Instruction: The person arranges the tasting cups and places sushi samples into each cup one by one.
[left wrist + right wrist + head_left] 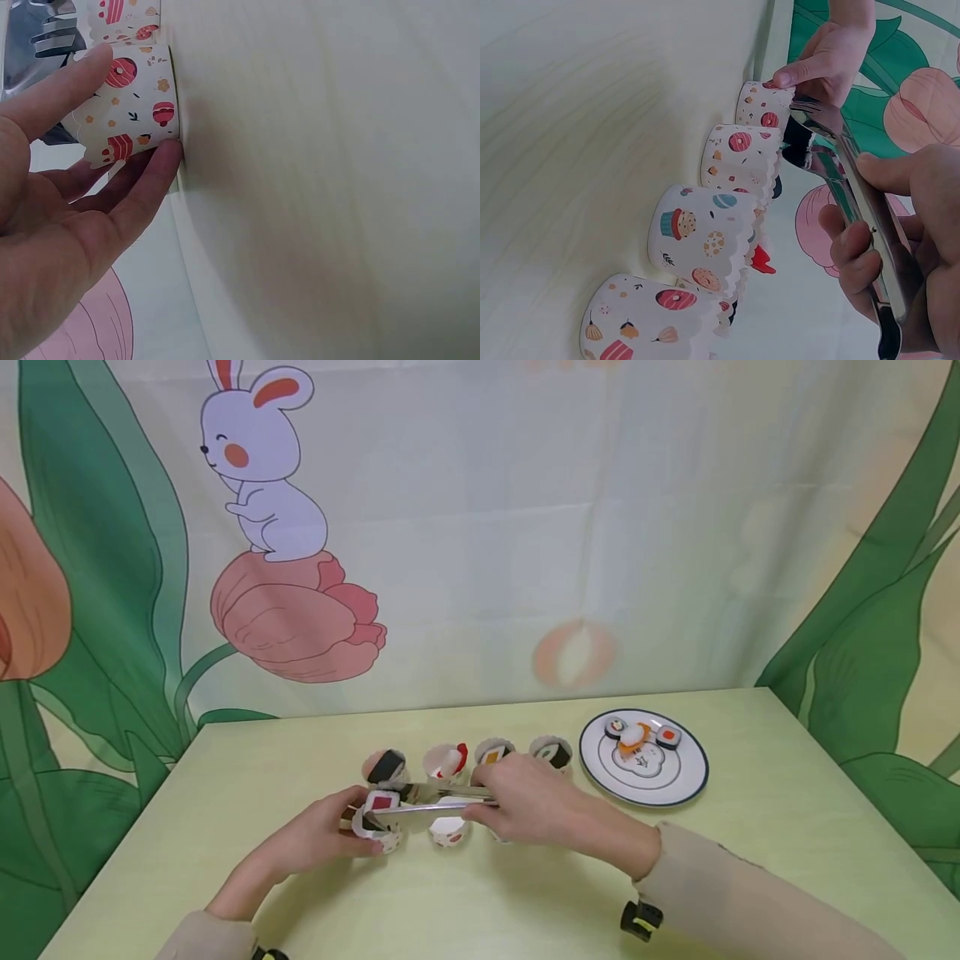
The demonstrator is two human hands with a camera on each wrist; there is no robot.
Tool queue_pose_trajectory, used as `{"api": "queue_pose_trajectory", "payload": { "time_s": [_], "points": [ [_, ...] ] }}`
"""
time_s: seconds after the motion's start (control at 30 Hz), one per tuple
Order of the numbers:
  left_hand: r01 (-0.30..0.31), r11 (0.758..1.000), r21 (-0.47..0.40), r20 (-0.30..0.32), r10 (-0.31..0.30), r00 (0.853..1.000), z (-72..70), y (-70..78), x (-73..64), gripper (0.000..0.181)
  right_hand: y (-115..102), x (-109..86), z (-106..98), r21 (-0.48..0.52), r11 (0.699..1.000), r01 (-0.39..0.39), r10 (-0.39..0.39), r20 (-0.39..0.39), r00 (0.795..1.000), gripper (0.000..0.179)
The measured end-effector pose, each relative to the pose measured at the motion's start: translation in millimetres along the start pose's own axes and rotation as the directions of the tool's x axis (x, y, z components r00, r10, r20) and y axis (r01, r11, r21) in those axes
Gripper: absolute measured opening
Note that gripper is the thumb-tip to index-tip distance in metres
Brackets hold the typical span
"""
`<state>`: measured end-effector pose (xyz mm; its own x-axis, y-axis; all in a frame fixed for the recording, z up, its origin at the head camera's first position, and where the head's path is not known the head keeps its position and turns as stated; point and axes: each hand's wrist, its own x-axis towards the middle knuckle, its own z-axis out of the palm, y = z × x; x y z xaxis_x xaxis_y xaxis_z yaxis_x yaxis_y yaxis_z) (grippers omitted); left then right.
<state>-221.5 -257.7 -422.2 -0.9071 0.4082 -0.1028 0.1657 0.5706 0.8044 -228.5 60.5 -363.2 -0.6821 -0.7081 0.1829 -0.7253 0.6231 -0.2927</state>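
Note:
My left hand [318,831] holds a white paper baking cup [135,105], printed with cakes and donuts, between thumb and fingers at the left end of the front row. A toy sushi roll [383,801] with a pink centre sits at this cup's mouth. My right hand [525,797] grips metal serving tongs [874,217], which point left. Their tips reach the sushi at the held cup, and in the right wrist view a black-wrapped piece [798,140] shows between them. Part of a brown-topped piece [348,814] shows beside my left fingers.
More paper cups [449,832] stand in two rows. Those at the back hold toy sushi, such as a black-banded piece [386,766] and a red-tailed shrimp [452,762]. A blue-rimmed white plate [686,781] with several sushi pieces lies at the right. A printed curtain [465,527] hangs behind the table.

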Motion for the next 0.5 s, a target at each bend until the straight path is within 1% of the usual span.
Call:
{"api": "queue_pose_trajectory", "payload": {
  "time_s": [0.2,0.33,0.5],
  "points": [
    [-0.002,1.000,-0.004,0.004,0.002,1.000,-1.3,-1.9,0.4,0.058,-0.2,1.5,3.9,-0.022,1.000,0.010,-0.010,-0.013,1.000,0.025],
    [-0.007,1.000,0.006,0.008,0.007,1.000,-1.9,-1.1,0.5,0.059,-0.3,2.3,5.2,-0.015,1.000,0.015,-0.015,-0.014,1.000,0.025],
    [0.005,1.000,0.015,0.011,-0.005,1.000,-2.5,0.2,0.6,0.060,-1.0,3.8,6.8,-0.015,1.000,0.014,-0.014,-0.012,1.000,0.023]
  ]
}}
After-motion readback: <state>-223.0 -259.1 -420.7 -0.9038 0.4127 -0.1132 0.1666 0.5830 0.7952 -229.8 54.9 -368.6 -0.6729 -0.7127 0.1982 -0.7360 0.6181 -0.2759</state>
